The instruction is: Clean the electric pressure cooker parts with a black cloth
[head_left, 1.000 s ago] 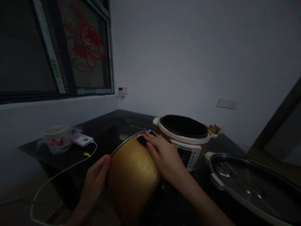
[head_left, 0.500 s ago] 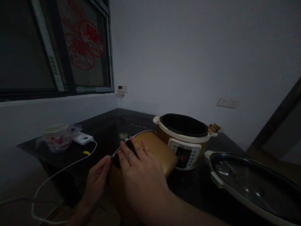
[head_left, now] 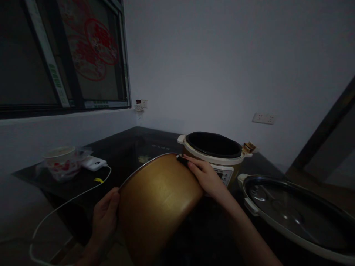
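Note:
A gold-coloured inner pot (head_left: 158, 201) is held tilted, its outer wall and bottom turned toward me, just in front of the dark table. My left hand (head_left: 104, 218) grips the pot's rim on the left side. My right hand (head_left: 204, 178) rests on the pot's upper right edge with its fingers pressed on a small dark pad (head_left: 182, 160), which is mostly hidden under the fingertips. Right behind that hand stands the open cooker body (head_left: 215, 155), gold with a white rim and a button panel.
The cooker's lid (head_left: 291, 212) lies on the table (head_left: 127, 147) at the right. At the left sit a wrapped bowl (head_left: 61, 161) and a white power bank (head_left: 93, 163) with a white cable (head_left: 66, 203) trailing off the edge. A window fills the left wall.
My right hand has slid with the dark pad from the pot's left rim back to its upper right edge. The pot has turned so more of its wall faces me. The view shifted slightly right.

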`<state>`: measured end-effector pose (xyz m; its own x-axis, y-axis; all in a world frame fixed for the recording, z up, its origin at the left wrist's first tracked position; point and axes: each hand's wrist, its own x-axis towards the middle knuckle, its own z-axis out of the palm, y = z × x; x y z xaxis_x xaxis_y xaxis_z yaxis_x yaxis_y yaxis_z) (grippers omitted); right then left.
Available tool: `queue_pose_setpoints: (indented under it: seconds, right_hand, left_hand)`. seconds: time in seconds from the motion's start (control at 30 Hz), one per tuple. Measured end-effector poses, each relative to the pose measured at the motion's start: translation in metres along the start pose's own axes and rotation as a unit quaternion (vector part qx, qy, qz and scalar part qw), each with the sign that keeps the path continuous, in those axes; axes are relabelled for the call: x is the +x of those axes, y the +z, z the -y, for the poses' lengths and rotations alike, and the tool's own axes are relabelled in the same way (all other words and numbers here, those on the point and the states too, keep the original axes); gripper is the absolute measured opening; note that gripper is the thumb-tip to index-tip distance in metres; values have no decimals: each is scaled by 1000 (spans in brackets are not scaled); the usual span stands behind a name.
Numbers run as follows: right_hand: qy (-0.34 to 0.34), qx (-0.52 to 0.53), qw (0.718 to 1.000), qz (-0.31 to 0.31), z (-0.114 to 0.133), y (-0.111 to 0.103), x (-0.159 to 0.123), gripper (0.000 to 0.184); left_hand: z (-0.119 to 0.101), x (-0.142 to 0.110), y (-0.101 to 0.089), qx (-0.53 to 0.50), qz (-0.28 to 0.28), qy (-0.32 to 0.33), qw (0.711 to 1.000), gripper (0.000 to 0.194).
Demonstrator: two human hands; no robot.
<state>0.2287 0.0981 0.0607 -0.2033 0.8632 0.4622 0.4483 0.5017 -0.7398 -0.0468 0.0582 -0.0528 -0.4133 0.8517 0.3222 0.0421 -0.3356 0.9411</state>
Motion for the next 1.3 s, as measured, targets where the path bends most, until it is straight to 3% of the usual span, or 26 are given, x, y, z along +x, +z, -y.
queue_pose_setpoints:
  seconds: [0.1,0.23,0.4,0.57,0.67,0.77,0.9,1.0,1.13,1.3]
  right_hand:
    - [56,82,995,2,-17,1,-3,40]
    - [85,125,988,-33,-20,5,-15,41]
    - [32,95,986,-137,-5,-4,-39,39]
    - [-40,7,958,-285,6,-5,-67,35]
    - [-72,-41,963,-256,9,13,-79,35]
    - [-150,-115,958,-214,20,39,-84,37]
    - [-291,-187,908,-235,48,75,-83,28]
    - [-340,-213,883,-244,62,89,-79,24]
    - [-310,-193,911,-191,59,71,-73,26]
    - [-128,-28,975,-182,25,38,-62,33]
  left_hand:
    - [2,3,-1,4,-14,-1,1000,48]
    - [-1,5,-1,13,-3,-10,1000,47]
    - [2,4,1,13,-22,-25,999,52]
    - [7,5,4,-7,-83,-54,995,66]
    - [6,6,5,-23,-85,-77,993,70]
    - [2,4,6,-20,-107,-81,991,70]
    - [-5,-1,7,-30,-37,-63,997,58]
    - [-8,-4,10,-50,-32,-66,996,58]
    - [-8,-4,12,-98,-32,-94,990,61]
    - [3,0,11,-103,-64,-86,989,62]
